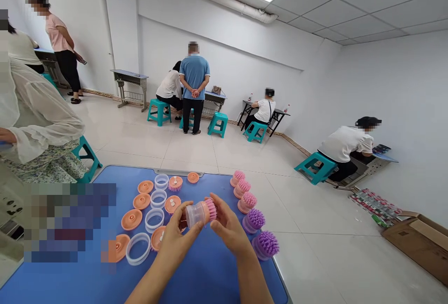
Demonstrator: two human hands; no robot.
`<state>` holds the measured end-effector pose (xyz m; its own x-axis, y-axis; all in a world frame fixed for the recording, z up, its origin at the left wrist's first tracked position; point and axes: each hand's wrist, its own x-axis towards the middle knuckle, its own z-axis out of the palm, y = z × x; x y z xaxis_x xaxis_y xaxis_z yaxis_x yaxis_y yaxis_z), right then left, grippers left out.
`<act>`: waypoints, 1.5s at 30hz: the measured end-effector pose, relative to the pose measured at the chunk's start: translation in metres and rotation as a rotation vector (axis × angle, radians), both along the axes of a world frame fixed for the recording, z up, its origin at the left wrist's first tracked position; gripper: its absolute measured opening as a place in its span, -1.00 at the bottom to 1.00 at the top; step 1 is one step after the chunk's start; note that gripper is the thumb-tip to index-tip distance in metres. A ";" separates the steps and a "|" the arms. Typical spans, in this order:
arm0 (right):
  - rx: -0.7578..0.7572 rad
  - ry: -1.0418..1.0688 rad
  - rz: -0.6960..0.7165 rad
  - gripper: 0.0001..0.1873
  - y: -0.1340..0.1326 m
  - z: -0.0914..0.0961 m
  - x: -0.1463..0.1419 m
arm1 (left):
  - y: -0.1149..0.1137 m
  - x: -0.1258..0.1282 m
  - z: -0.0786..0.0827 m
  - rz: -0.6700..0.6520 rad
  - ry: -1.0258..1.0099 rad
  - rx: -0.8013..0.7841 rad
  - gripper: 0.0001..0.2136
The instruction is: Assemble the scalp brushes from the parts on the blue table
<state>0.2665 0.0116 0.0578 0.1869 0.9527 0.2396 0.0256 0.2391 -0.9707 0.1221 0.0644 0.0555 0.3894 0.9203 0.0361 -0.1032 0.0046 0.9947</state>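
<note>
Pink-bristle brush (201, 213) w/ clear cup body, mid-frame over blue table (196, 271): L hand (178, 231), R hand (227, 222) both gripping it. Finished brushes (254, 215) along right edge; orange discs (142, 201), clear rings (154, 220) left.

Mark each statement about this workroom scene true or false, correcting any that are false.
1. The left hand and right hand hold a clear plastic cylinder capped with pink bristles. True.
2. The round purple bristled brush heads sit on the left side of the blue tabletop. False: they sit near its right edge.
3. Clear plastic rings lie among round orange plastic discs. True.
4. The person in white seated by the right wall uses a pink stool. False: the plastic stool is teal.
</note>
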 end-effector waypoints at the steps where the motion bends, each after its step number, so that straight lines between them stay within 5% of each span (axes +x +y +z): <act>1: -0.002 0.035 0.025 -0.41 0.000 0.000 0.001 | 0.000 0.000 0.000 -0.001 -0.009 -0.001 -0.55; 6: -0.028 0.068 -0.026 -0.64 0.004 -0.004 0.003 | -0.001 -0.001 -0.005 -0.029 0.011 0.038 -0.51; 13: -0.039 0.140 -0.018 -0.48 0.001 -0.001 0.002 | -0.002 0.000 -0.011 -0.005 0.048 0.057 -0.50; 17: -0.099 0.144 -0.023 -0.66 0.002 0.000 0.002 | -0.003 0.002 -0.011 -0.006 0.040 0.088 -0.50; 24: -0.066 0.201 0.031 -0.50 0.000 0.003 0.002 | -0.004 0.001 -0.006 -0.025 0.074 0.080 -0.50; 27: -0.122 0.161 -0.005 -0.69 0.002 0.003 0.002 | -0.005 0.000 -0.008 -0.030 0.095 0.180 -0.54; 30: -0.157 0.182 -0.041 -0.56 0.003 0.000 0.002 | -0.006 0.000 -0.011 -0.033 0.122 0.272 -0.56; 35: -0.087 0.213 0.025 -0.51 -0.001 0.002 0.003 | -0.005 0.000 -0.015 -0.034 0.133 0.209 -0.50; 39: -0.155 0.193 0.027 -0.71 0.001 0.001 0.004 | -0.006 -0.001 -0.013 -0.052 0.163 0.310 -0.56; 45: -0.178 0.245 0.052 -0.57 0.002 -0.001 0.003 | -0.005 0.000 -0.017 -0.025 0.163 0.316 -0.55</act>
